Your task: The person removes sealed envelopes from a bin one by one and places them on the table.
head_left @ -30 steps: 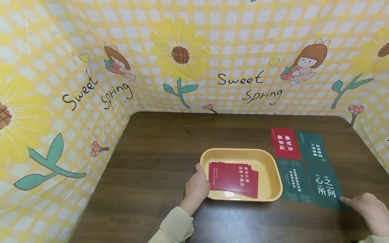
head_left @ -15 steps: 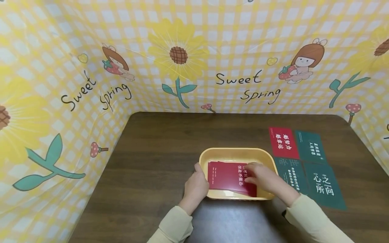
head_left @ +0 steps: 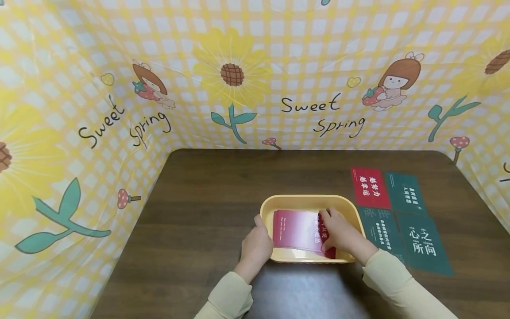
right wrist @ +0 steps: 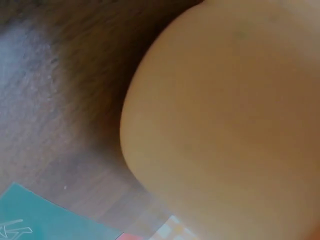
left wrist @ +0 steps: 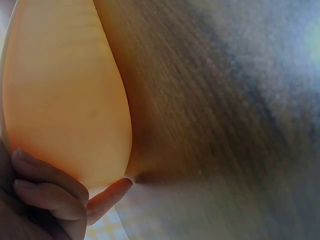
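Observation:
In the head view a yellow plastic tray [head_left: 311, 203] stands on the table. My left hand [head_left: 256, 246] holds its left end, thumb at the rim; in the left wrist view the fingers [left wrist: 52, 197] curl against the tray's outer wall. Inside lies a small stack of red cards with white lettering. My right hand [head_left: 345, 235] reaches in over the right wall and pinches the top red card [head_left: 295, 228] across its right end, thumb on the near side and fingers on the far side. The card shines with glare. The right wrist view is mostly filled by the tray's outer wall [right wrist: 225, 125].
Right of the tray, cards lie in two rows on the dark wooden table [head_left: 207, 199]: a red card [head_left: 370, 188] and a green card [head_left: 405, 192] behind, two more green ones in front, including the front-right card [head_left: 425, 243]. A yellow checked cloth [head_left: 255, 128] hangs around the table.
My right hand has left the front-right green card, moved left into the tray and taken hold of the top red card, which now catches glare. The left hand keeps its grip on the tray.

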Action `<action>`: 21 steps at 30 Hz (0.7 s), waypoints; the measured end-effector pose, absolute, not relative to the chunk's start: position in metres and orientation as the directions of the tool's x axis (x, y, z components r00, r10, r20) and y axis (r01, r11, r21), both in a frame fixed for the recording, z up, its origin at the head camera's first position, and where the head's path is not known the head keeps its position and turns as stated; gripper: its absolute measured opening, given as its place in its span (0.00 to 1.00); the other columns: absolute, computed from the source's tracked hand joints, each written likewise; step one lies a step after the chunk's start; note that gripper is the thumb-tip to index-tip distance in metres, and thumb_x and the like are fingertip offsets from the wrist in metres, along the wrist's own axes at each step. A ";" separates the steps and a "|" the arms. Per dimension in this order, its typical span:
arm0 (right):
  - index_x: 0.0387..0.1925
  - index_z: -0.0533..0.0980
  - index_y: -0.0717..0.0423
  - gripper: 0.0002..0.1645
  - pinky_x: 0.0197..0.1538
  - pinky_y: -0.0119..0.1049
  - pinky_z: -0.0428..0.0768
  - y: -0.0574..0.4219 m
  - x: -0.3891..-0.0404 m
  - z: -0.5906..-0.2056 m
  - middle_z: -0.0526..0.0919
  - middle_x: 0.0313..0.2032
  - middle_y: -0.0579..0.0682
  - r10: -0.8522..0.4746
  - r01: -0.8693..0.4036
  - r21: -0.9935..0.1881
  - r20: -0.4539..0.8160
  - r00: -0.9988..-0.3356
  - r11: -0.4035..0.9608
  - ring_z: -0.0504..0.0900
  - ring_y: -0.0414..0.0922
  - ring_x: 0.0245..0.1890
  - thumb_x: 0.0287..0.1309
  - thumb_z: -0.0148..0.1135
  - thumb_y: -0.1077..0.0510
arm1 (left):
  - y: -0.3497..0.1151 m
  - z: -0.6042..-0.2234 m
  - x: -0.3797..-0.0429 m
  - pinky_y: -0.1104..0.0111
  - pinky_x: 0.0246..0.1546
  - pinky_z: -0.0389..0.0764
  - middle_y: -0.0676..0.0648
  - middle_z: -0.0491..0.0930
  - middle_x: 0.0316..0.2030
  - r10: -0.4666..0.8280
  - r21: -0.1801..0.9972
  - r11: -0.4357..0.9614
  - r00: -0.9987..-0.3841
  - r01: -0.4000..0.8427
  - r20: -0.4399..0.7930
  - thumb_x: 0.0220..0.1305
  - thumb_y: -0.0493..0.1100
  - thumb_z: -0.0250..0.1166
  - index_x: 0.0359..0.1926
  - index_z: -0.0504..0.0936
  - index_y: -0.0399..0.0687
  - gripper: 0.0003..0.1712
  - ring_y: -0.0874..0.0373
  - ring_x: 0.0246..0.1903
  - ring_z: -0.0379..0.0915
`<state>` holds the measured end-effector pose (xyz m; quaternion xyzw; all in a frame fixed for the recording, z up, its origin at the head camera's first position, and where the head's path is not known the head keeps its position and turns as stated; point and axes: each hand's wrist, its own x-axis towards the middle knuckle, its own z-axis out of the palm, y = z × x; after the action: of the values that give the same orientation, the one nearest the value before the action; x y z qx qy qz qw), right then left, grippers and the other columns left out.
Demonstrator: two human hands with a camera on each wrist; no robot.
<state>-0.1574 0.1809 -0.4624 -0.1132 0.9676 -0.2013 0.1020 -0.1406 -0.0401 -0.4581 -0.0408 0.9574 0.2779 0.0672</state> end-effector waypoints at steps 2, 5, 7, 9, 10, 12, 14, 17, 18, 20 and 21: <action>0.55 0.66 0.71 0.50 0.54 0.53 0.77 0.182 -0.157 -0.461 0.68 0.46 0.64 -0.249 -0.176 -0.426 -0.122 -0.961 0.887 0.74 0.56 0.44 0.28 0.82 0.61 | -0.040 -0.459 -0.140 0.51 0.29 0.76 0.37 0.81 0.26 -0.038 0.529 0.843 -0.992 -0.097 -0.123 0.54 0.31 0.60 0.51 0.61 0.34 0.24 0.42 0.27 0.79; 0.47 0.69 0.67 0.40 0.49 0.51 0.78 0.184 -0.158 -0.458 0.70 0.40 0.60 -0.235 -0.184 -0.412 -0.076 -0.969 0.892 0.74 0.53 0.39 0.31 0.81 0.60 | -0.040 -0.459 -0.139 0.51 0.26 0.75 0.37 0.80 0.24 -0.032 0.528 0.846 -0.996 -0.073 -0.088 0.53 0.31 0.59 0.48 0.61 0.34 0.22 0.42 0.26 0.79; 0.41 0.72 0.65 0.29 0.46 0.48 0.78 0.188 -0.158 -0.455 0.74 0.36 0.57 -0.226 -0.188 -0.427 -0.041 -0.973 0.884 0.74 0.50 0.36 0.36 0.79 0.60 | -0.040 -0.459 -0.139 0.52 0.26 0.75 0.37 0.80 0.24 -0.030 0.528 0.847 -0.996 -0.071 -0.086 0.54 0.31 0.59 0.48 0.61 0.34 0.22 0.42 0.25 0.79; 0.35 0.75 0.62 0.20 0.41 0.44 0.78 0.193 -0.159 -0.450 0.78 0.32 0.54 -0.216 -0.182 -0.475 -0.017 -0.976 0.861 0.76 0.48 0.33 0.41 0.76 0.61 | -0.040 -0.460 -0.138 0.52 0.25 0.75 0.37 0.80 0.24 -0.030 0.526 0.848 -0.995 -0.074 -0.092 0.55 0.31 0.59 0.49 0.61 0.34 0.22 0.43 0.25 0.79; 0.32 0.76 0.62 0.16 0.38 0.41 0.78 0.197 -0.159 -0.448 0.80 0.31 0.54 -0.208 -0.171 -0.515 -0.014 -0.978 0.840 0.76 0.47 0.32 0.44 0.74 0.61 | -0.040 -0.460 -0.138 0.52 0.25 0.75 0.37 0.80 0.24 -0.029 0.524 0.849 -0.995 -0.075 -0.094 0.55 0.31 0.59 0.49 0.61 0.34 0.22 0.43 0.25 0.79; 0.31 0.78 0.63 0.10 0.33 0.37 0.79 0.206 -0.158 -0.443 0.82 0.28 0.54 -0.181 -0.129 -0.610 -0.024 -0.983 0.782 0.78 0.44 0.30 0.48 0.71 0.62 | -0.040 -0.460 -0.138 0.52 0.26 0.75 0.37 0.80 0.24 -0.029 0.521 0.850 -0.995 -0.075 -0.097 0.56 0.31 0.59 0.49 0.61 0.34 0.21 0.43 0.25 0.79; 0.33 0.79 0.65 0.10 0.31 0.33 0.79 0.218 -0.156 -0.437 0.84 0.29 0.56 -0.152 -0.079 -0.686 -0.046 -0.987 0.723 0.80 0.42 0.28 0.51 0.69 0.61 | -0.040 -0.460 -0.139 0.52 0.26 0.75 0.37 0.79 0.24 -0.028 0.518 0.852 -0.995 -0.074 -0.097 0.55 0.31 0.59 0.49 0.61 0.34 0.21 0.42 0.25 0.79; 0.41 0.78 0.71 0.18 0.31 0.31 0.81 0.241 -0.151 -0.428 0.85 0.32 0.60 -0.082 0.011 -0.751 -0.087 -0.993 0.660 0.83 0.40 0.27 0.55 0.67 0.58 | -0.040 -0.460 -0.139 0.52 0.26 0.75 0.38 0.79 0.23 -0.027 0.514 0.854 -0.994 -0.077 -0.104 0.55 0.31 0.59 0.50 0.61 0.34 0.22 0.43 0.25 0.79; 0.44 0.77 0.72 0.21 0.32 0.30 0.81 0.250 -0.149 -0.424 0.86 0.33 0.61 -0.051 0.044 -0.762 -0.100 -0.994 0.646 0.83 0.38 0.26 0.57 0.66 0.56 | -0.040 -0.460 -0.139 0.53 0.25 0.75 0.38 0.79 0.23 -0.027 0.515 0.853 -0.994 -0.080 -0.110 0.55 0.31 0.59 0.50 0.60 0.34 0.23 0.43 0.24 0.78; 0.49 0.74 0.73 0.28 0.34 0.29 0.81 0.273 -0.143 -0.417 0.87 0.35 0.57 0.026 0.123 -0.776 -0.136 -0.990 0.619 0.84 0.35 0.27 0.60 0.63 0.51 | -0.040 -0.460 -0.139 0.53 0.26 0.75 0.38 0.79 0.23 -0.028 0.516 0.852 -0.993 -0.084 -0.116 0.54 0.31 0.59 0.51 0.60 0.34 0.24 0.44 0.24 0.78; 0.52 0.72 0.74 0.31 0.34 0.29 0.81 0.287 -0.140 -0.416 0.87 0.34 0.53 0.067 0.168 -0.787 -0.160 -0.985 0.594 0.84 0.34 0.27 0.60 0.62 0.49 | -0.040 -0.460 -0.139 0.53 0.26 0.75 0.39 0.79 0.23 -0.029 0.516 0.852 -0.992 -0.087 -0.120 0.54 0.31 0.59 0.51 0.60 0.34 0.24 0.44 0.24 0.78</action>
<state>-0.1404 0.2866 -0.4157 0.0658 0.8908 -0.4459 0.0567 -0.1388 -0.0399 -0.4597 -0.0302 0.9608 0.2702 0.0538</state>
